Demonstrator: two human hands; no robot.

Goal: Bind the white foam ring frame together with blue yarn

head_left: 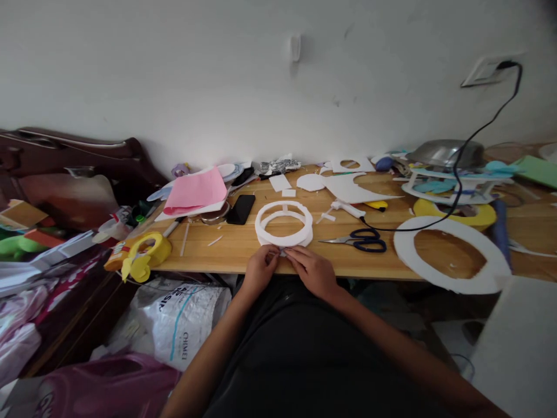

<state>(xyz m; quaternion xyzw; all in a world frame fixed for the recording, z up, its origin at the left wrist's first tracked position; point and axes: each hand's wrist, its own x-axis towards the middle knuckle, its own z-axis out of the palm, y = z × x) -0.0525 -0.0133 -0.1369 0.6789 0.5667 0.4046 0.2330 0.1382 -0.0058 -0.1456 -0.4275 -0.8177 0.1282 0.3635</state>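
Two white foam-like rings, one above the other with a short upright strip between them at the back, stand near the table's front edge. My left hand is closed at their near side, thumb and fingers pinched together. Opposite it, my right hand reaches its bent fingers to the same spot, also closed. A small pale piece shows between both sets of fingertips, against the lower ring's near edge; its exact shape is mostly hidden. Scissors with dark handles lie right of the rings, near a white glue gun.
A black phone and pink sheet lie left, with a yellow tape dispenser at the corner. A large white ring overhangs the front edge at right. A black cord runs from the wall socket across the table.
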